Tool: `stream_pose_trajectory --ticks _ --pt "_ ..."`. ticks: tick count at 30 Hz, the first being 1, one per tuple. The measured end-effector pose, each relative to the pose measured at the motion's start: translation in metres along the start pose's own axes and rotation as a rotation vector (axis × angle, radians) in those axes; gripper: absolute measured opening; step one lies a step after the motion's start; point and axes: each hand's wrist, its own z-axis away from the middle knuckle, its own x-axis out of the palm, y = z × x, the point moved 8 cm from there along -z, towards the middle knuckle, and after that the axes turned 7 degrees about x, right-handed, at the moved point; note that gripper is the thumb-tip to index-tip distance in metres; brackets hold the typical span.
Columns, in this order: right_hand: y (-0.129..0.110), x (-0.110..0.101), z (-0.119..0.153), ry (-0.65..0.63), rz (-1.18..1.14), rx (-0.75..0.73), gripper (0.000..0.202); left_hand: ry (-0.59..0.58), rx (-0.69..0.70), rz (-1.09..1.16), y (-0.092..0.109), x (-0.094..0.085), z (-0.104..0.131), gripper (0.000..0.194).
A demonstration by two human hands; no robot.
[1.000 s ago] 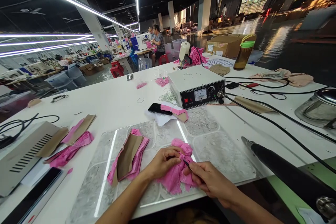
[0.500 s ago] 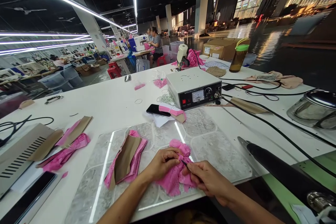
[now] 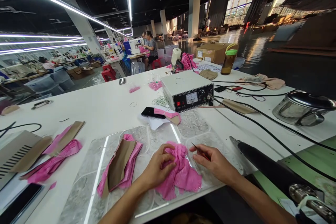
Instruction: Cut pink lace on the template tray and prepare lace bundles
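Note:
A crumpled, gathered piece of pink lace fabric (image 3: 183, 176) lies on the grey marbled mat (image 3: 199, 126) at the table's front edge. My left hand (image 3: 159, 166) rests on its left side, thumb and fingers curled onto the cloth. To the right of the fabric, my right hand (image 3: 214, 162) holds a slim pointed tool (image 3: 201, 152) with a dark tip and a reddish handle, its exact kind unclear. The tip points up and left, apart from the cloth. On the left of the mat sits a stack of pink pieces (image 3: 127, 166) with brown paper (image 3: 119, 164) on it.
A white control box (image 3: 187, 91) stands behind the mat, beside a black phone (image 3: 152, 112). A black handheld tool (image 3: 267, 168) with a metal tip lies at right, near cables and a glass pot (image 3: 296, 110). More pink pieces (image 3: 56, 157) lie left. People sit at sewing machines farther back.
My right hand has drawn the tool back from the fabric, up and to the right. The pink cloth lies more spread out, and my left hand's fingers have loosened somewhat. The view has shifted slightly.

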Motion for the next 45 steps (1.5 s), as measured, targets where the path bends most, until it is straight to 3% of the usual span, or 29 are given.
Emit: stream_pose_trajectory --ticks 3,6,10,13,16,25,29,32,37,41,45 --pt "-0.013 -0.012 -0.009 0.11 0.38 -0.253 0.041 0.045 0.02 -0.172 0.008 0.004 0.003 0.02" --pt "-0.018 0.0 -0.018 0.033 0.597 -0.399 0.057 0.111 0.086 -0.352 0.02 0.008 0.007 0.026" --pt "-0.027 0.018 -0.023 -0.12 0.734 -0.528 0.071 0.136 0.117 -0.585 0.027 0.016 0.009 0.024" --pt "-0.034 0.026 -0.025 -0.226 0.762 -0.593 0.07 0.104 0.098 -0.609 0.024 0.023 0.008 0.024" --pt "-0.039 0.031 -0.027 -0.314 0.74 -0.648 0.064 0.144 0.104 -0.6 0.021 0.027 0.008 0.024" --pt "-0.042 0.039 -0.035 -0.462 0.672 -0.635 0.031 0.277 0.14 -0.622 0.022 0.029 0.017 0.015" --pt "-0.041 0.035 -0.04 -0.43 0.706 -0.577 0.037 0.278 -0.001 -0.568 0.007 0.029 0.021 0.014" --pt "-0.05 0.034 -0.036 -0.423 0.702 -0.611 0.035 0.282 -0.101 -0.401 0.002 0.026 0.022 0.018" --pt "-0.075 0.035 -0.03 -0.334 0.765 -0.587 0.026 0.293 -0.247 -0.151 0.012 0.015 0.018 0.04" --pt "-0.098 0.042 -0.026 -0.225 0.887 -0.576 0.019 0.364 -0.369 -0.156 0.02 0.004 0.016 0.061" --pt "-0.117 0.052 -0.022 -0.186 1.0 -0.571 0.021 0.492 -0.404 -0.212 0.022 -0.01 0.009 0.059"
